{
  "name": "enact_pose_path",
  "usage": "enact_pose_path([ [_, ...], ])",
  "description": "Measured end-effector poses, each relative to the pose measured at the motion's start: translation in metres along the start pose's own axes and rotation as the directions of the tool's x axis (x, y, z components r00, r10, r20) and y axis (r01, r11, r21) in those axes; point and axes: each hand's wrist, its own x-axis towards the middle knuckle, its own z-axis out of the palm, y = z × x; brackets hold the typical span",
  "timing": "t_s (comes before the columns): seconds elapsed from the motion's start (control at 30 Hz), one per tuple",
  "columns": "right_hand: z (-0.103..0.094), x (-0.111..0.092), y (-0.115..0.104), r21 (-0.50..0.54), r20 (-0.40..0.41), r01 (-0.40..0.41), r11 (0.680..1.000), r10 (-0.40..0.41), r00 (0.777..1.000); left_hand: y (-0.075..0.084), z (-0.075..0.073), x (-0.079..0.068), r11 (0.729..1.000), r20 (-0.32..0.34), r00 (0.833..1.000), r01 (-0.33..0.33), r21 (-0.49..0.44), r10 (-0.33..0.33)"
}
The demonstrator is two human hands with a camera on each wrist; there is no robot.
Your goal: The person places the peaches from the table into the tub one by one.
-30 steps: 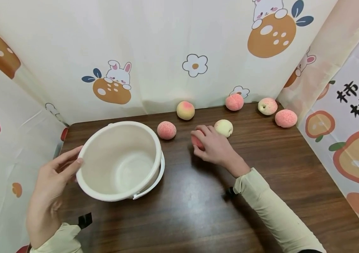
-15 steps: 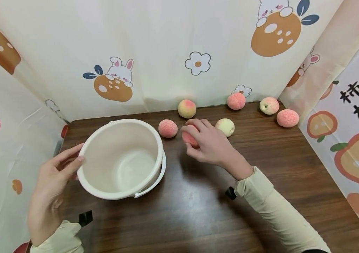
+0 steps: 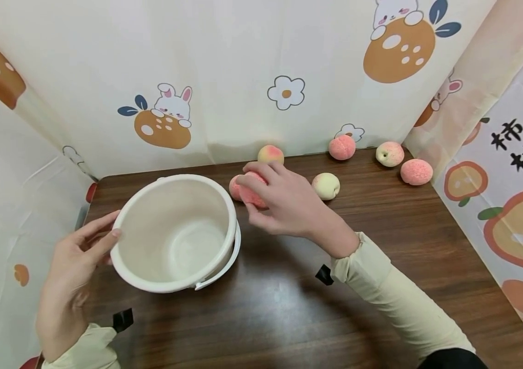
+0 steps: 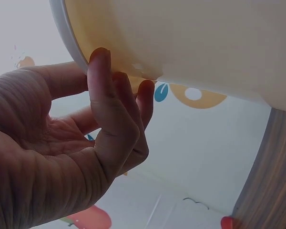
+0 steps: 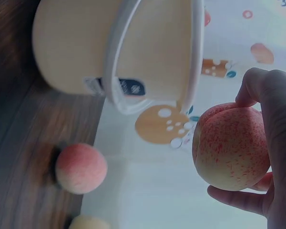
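Observation:
A white bucket (image 3: 123, 266) stands on the left of the brown table, its opening up and its handle lowered at the right side. My left hand (image 3: 74, 266) pinches the bucket's left rim between thumb and fingers; the left wrist view shows fingers against the bucket wall (image 4: 190, 43). With curled fingers my right hand (image 3: 289, 207) grips a pink peach (image 5: 231, 148), held above the table to the right of the bucket. Behind that fruit, another pink peach (image 3: 234, 188) rests on the table, partly hidden. A yellow-pink peach (image 3: 270, 154) sits at the back edge, partly covered by the fingers.
A pale peach (image 3: 326, 186) lies just right of my right hand. Farther right along the back are a pink peach (image 3: 341, 147), a whitish-pink peach (image 3: 390, 154) and another pink peach (image 3: 416, 172). Printed curtains (image 3: 229, 77) enclose the table (image 3: 261, 318) at the back and sides.
My right hand has lifted the pink peach off the table and carried it left toward the bucket. The left hand and the bucket have stayed in place.

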Motion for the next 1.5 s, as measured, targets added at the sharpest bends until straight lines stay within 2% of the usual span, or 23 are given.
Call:
enact_pose_path([
  [0.23,0.0,0.018,-0.02,0.001,-0.027,0.093,0.996,-0.093,0.995,0.0,0.0,-0.001,1.0,-0.009,1.0,0.01,0.029,-0.01],
  [0.4,-0.001,0.033,-0.032,0.002,-0.016,0.152,0.988,-0.152,0.988,0.0,0.0,-0.001,0.999,-0.01,1.0,0.011,0.038,-0.011],
  [0.63,0.009,0.045,-0.044,0.008,0.047,0.185,0.983,-0.185,0.982,0.0,0.001,-0.003,1.0,-0.012,1.0,0.006,0.02,-0.006],
  [0.8,0.017,0.047,-0.049,-0.01,0.097,0.189,0.982,-0.187,0.977,0.0,0.002,-0.002,0.999,-0.008,1.0,0.003,0.045,-0.003],
  [0.97,0.026,0.05,-0.053,0.036,0.12,0.211,0.977,-0.214,0.969,0.001,0.002,-0.001,0.999,-0.004,1.0,-0.01,0.052,0.01],
  [1.1,0.033,0.054,-0.055,0.048,0.172,0.218,0.975,-0.223,0.959,0.0,0.002,-0.001,0.999,-0.009,1.0,-0.014,0.052,0.014],
  [1.33,0.043,0.066,-0.061,-0.005,0.308,0.226,0.974,-0.213,0.927,-0.001,0.001,-0.001,0.999,-0.003,1.0,-0.027,0.034,0.027],
  [1.43,0.046,0.072,-0.065,-0.021,0.38,0.239,0.971,-0.214,0.9,-0.001,0.001,-0.001,0.999,-0.004,1.0,-0.029,0.035,0.029],
  [1.5,0.048,0.077,-0.067,-0.019,0.439,0.245,0.969,-0.213,0.873,-0.001,0.001,-0.001,0.999,-0.003,1.0,-0.024,0.038,0.024],
])
